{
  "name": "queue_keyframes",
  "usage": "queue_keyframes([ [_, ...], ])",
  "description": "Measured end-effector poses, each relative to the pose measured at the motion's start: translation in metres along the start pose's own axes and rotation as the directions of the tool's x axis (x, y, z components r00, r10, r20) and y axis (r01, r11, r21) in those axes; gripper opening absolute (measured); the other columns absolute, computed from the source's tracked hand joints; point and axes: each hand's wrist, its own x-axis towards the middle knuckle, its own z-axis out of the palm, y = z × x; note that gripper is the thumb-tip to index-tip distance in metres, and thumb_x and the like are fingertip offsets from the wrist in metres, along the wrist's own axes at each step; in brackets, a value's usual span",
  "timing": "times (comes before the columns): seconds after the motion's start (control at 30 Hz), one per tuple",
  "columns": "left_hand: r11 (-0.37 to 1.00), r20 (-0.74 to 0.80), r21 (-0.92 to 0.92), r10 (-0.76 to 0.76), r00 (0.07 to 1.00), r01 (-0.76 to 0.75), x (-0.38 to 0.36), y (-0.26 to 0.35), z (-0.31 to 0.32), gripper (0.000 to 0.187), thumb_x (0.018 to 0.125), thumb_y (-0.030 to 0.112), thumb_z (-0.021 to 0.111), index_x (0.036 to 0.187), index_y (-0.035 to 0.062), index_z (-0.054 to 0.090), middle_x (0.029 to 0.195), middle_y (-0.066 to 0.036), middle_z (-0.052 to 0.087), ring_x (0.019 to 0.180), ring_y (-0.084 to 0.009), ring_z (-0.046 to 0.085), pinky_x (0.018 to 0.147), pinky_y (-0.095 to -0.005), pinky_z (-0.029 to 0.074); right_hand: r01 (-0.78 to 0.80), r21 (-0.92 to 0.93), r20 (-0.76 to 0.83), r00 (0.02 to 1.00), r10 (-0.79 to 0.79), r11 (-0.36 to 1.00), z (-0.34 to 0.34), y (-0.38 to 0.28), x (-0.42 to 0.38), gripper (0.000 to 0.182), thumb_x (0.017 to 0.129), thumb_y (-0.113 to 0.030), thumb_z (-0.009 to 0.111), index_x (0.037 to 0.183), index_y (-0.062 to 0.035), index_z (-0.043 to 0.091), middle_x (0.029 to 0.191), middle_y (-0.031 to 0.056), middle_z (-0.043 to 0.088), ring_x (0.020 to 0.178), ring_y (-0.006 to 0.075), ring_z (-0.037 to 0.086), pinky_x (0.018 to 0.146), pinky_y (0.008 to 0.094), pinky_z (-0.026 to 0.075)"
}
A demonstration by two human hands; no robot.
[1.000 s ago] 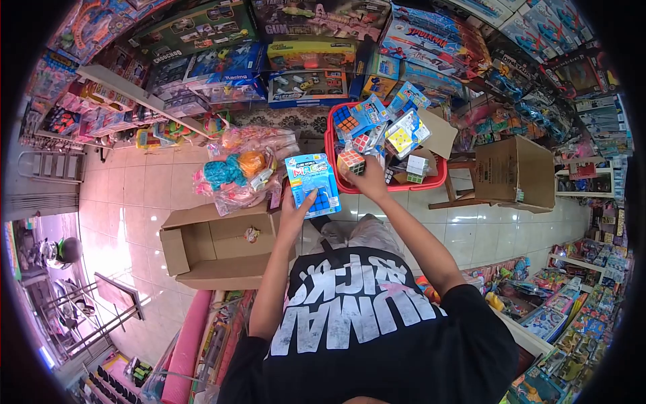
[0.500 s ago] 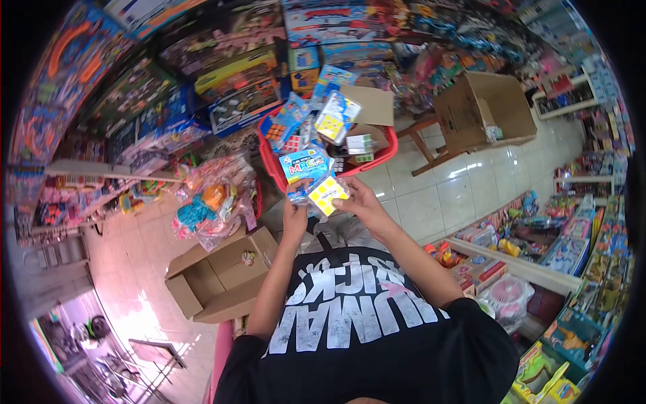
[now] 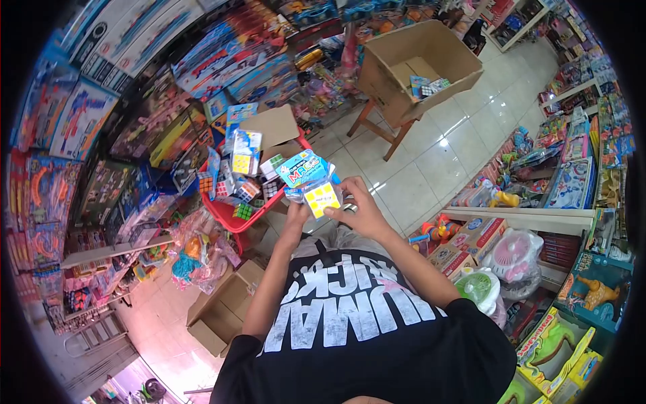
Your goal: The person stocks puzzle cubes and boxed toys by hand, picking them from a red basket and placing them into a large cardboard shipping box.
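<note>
Between my hands is a packaged puzzle cube (image 3: 321,200) in clear plastic, its face yellow and white, with a blue header card marked "MAGIC" above it. My left hand (image 3: 295,217) grips the pack's left edge. On the opposite side, my right hand (image 3: 359,209) pinches it between thumb and fingers. Just beyond, to the left, a red basket (image 3: 237,225) holds several more puzzle cubes, some packaged and some loose. Among them are a packaged yellow-faced cube (image 3: 246,153) and a green cube (image 3: 243,211).
A cardboard box (image 3: 383,81) with packaged cubes inside stands on a wooden stool (image 3: 397,138) ahead right. Another open carton (image 3: 225,306) lies on the floor at left, near plastic-wrapped toys (image 3: 195,252). Shelves of boxed toys surround me; wrapped fans (image 3: 479,289) stand at right.
My view has turned to the right, so the basket sits further left and the box on the stool shows more fully. Both hands still hold the packaged cube.
</note>
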Motion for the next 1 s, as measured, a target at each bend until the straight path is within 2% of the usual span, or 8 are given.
queue_keyframes([
  [0.1, 0.995, 0.106, 0.091, -0.059, 0.993, 0.050, 0.019, 0.037, 0.055, 0.065, 0.083, 0.016, 0.076, 0.136, 0.0063, 0.039, 0.124, -0.008, 0.054, 0.115, -0.0177, 0.054, 0.096, -0.0326, 0.046, 0.055, -0.046, -0.009, 0.998, -0.055, 0.997, -0.032, 0.010, -0.011, 0.059, 0.075, -0.033, 0.082, 0.118, -0.0009, 0.056, 0.114, 0.0126, 0.044, 0.105, 0.0250, 0.055, 0.089, 0.0355, 0.050],
  [0.27, 0.978, 0.183, 0.175, -0.143, 0.973, 0.111, 0.045, 0.051, 0.110, 0.059, 0.085, 0.023, 0.072, 0.134, 0.0085, 0.045, 0.119, -0.006, 0.058, 0.110, -0.0151, 0.057, 0.093, -0.0310, 0.047, 0.056, -0.052, -0.106, 0.992, -0.061, 0.997, -0.079, 0.013, -0.029, 0.060, 0.074, -0.033, 0.083, 0.120, -0.0037, 0.057, 0.115, 0.0125, 0.044, 0.108, 0.0258, 0.054, 0.089, 0.0351, 0.049],
  [0.33, 0.910, 0.158, 0.236, -0.382, 0.910, 0.341, 0.055, 0.050, 0.120, 0.055, 0.086, 0.021, 0.072, 0.133, 0.0050, 0.046, 0.122, -0.007, 0.058, 0.112, -0.0161, 0.057, 0.095, -0.0317, 0.046, 0.090, -0.025, -0.159, 0.983, -0.093, 0.996, -0.095, 0.020, -0.036, 0.060, 0.076, -0.031, 0.081, 0.123, -0.0044, 0.055, 0.118, 0.0119, 0.044, 0.107, 0.0246, 0.054, 0.089, 0.0343, 0.049],
  [0.5, 0.945, 0.262, 0.039, -0.324, 0.909, 0.325, 0.097, 0.000, 0.135, 0.054, 0.089, 0.027, 0.067, 0.133, 0.0032, 0.047, 0.122, -0.006, 0.059, 0.110, -0.0155, 0.058, 0.096, -0.0315, 0.044, 0.058, 0.111, -0.319, 0.948, -0.019, 0.992, -0.136, 0.027, -0.052, 0.056, 0.081, -0.024, 0.077, 0.128, -0.0058, 0.052, 0.119, 0.0098, 0.046, 0.106, 0.0205, 0.054, 0.084, 0.0313, 0.047],
  [0.67, 0.895, 0.321, -0.003, -0.421, 0.848, 0.446, 0.140, -0.001, 0.175, 0.057, 0.087, 0.027, 0.065, 0.134, 0.0025, 0.044, 0.121, -0.008, 0.060, 0.112, -0.0176, 0.058, 0.098, -0.0332, 0.043, 0.028, 0.153, -0.440, 0.897, 0.043, 0.988, -0.180, 0.052, -0.048, 0.056, 0.083, -0.023, 0.074, 0.131, -0.0066, 0.050, 0.119, 0.0089, 0.047, 0.106, 0.0184, 0.053, 0.081, 0.0303, 0.046],
  [0.8, 0.840, 0.409, -0.060, -0.472, 0.781, 0.540, 0.196, -0.031, 0.193, 0.060, 0.086, 0.030, 0.064, 0.135, 0.0015, 0.044, 0.122, -0.009, 0.059, 0.113, -0.0197, 0.058, 0.100, -0.0342, 0.042, -0.247, -0.032, -0.658, 0.734, 0.165, 0.969, -0.212, 0.080, -0.029, 0.065, 0.085, -0.037, 0.071, 0.134, -0.0040, 0.044, 0.120, 0.0106, 0.050, 0.109, 0.0206, 0.051, 0.088, 0.0357, 0.045],
  [0.9, 0.820, 0.523, -0.056, -0.462, 0.716, 0.570, 0.242, -0.038, 0.219, 0.061, 0.085, 0.033, 0.064, 0.134, 0.0013, 0.046, 0.123, -0.009, 0.060, 0.113, -0.0191, 0.058, 0.100, -0.0331, 0.042, -0.210, 0.446, -0.500, 0.748, 0.437, 0.870, -0.247, 0.092, -0.007, 0.066, 0.088, -0.038, 0.069, 0.134, 0.0016, 0.044, 0.122, 0.0109, 0.055, 0.113, 0.0199, 0.052, 0.095, 0.0351, 0.043],
  [1.0, 0.817, 0.533, 0.179, -0.549, 0.644, 0.548, 0.283, -0.032, 0.251, 0.069, 0.083, 0.035, 0.065, 0.138, -0.0002, 0.043, 0.129, -0.011, 0.057, 0.117, -0.0222, 0.057, 0.105, -0.0371, 0.040, -0.137, 0.581, -0.435, 0.781, 0.449, 0.802, -0.281, 0.088, 0.015, 0.056, 0.090, -0.034, 0.069, 0.131, -0.0005, 0.050, 0.116, 0.0080, 0.061, 0.107, 0.0162, 0.056, 0.092, 0.0321, 0.045],
])
